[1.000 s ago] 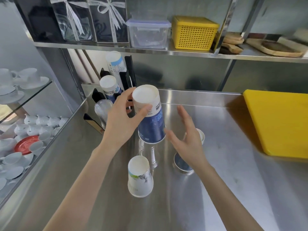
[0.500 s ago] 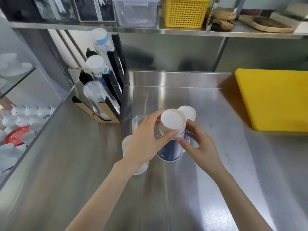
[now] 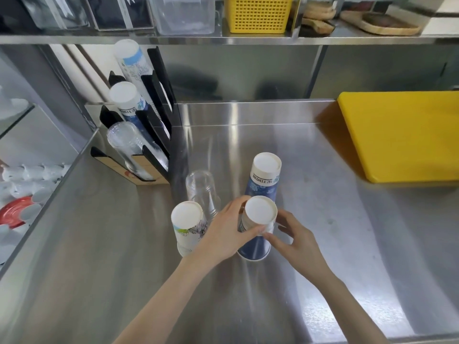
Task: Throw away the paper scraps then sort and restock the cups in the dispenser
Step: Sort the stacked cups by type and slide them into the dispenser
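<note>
Blue-printed paper cups [image 3: 255, 234], upturned in a stack on the steel worktop [image 3: 323, 244], sit in the left hand's [image 3: 223, 234] pinching grip, the right hand's [image 3: 290, 240] fingertips spread beside, and a sideways nudge could topple the neighbouring stack [image 3: 264, 178] just behind.

Bare counter [image 3: 310, 219] rightward; clear cup [image 3: 202, 192] and white cup [image 3: 187, 227] crowding the left.
</note>
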`<state>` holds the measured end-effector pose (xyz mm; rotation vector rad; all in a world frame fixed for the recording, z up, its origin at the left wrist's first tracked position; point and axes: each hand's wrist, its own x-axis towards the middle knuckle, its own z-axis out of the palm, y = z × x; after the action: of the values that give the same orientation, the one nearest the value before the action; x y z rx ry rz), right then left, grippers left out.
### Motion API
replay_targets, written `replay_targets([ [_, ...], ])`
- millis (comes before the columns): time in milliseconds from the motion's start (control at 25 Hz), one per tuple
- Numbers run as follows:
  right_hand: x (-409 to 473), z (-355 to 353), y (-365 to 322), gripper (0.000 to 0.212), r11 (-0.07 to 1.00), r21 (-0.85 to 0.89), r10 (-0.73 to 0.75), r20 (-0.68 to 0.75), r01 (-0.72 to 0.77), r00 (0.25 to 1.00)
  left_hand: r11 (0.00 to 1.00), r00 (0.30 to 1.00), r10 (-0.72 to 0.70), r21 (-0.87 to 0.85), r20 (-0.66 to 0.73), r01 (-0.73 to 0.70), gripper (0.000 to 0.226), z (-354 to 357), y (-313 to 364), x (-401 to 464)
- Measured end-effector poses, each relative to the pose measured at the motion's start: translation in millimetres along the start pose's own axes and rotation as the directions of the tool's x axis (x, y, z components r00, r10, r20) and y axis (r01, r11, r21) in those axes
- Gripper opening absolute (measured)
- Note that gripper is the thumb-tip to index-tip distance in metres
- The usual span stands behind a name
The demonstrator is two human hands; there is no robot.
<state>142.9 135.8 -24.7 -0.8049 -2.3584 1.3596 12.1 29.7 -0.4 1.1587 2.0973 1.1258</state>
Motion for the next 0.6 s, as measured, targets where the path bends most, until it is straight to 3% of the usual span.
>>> replay_targets([
  [160, 3.6, -13.0, -2.6, 0.040, 0.998, 0.069, 0.001, 0.011, -0.002, 1.000, 0.994, 0.998, -0.070, -0.084, 0.004, 0.071, 0.076, -5.9, 3.8, 3.9],
  [280, 18.8, -27.0, -8.2, 0.032, 0.994, 0.110, 0.023, -0.137, -0.008, 0.990, 0.975, 0.988, -0.130, -0.189, -0.078, 0.114, 0.054, -18.7, 11.6, 19.1],
  [400, 44.9, -35.4, -14.1, 0.039, 0.997, 0.075, 0.023, -0.217, -0.007, 0.976, 0.990, 0.985, -0.131, -0.068, -0.117, 0.123, 0.050, -25.1, 14.6, 47.9],
  [600, 84.9, -33.5, -13.4, 0.055, 0.999, 0.025, 0.050, -0.167, -0.046, 0.985, 0.986, 0.992, -0.129, 0.106, -0.012, 0.130, 0.064, -17.4, 13.9, 85.2],
])
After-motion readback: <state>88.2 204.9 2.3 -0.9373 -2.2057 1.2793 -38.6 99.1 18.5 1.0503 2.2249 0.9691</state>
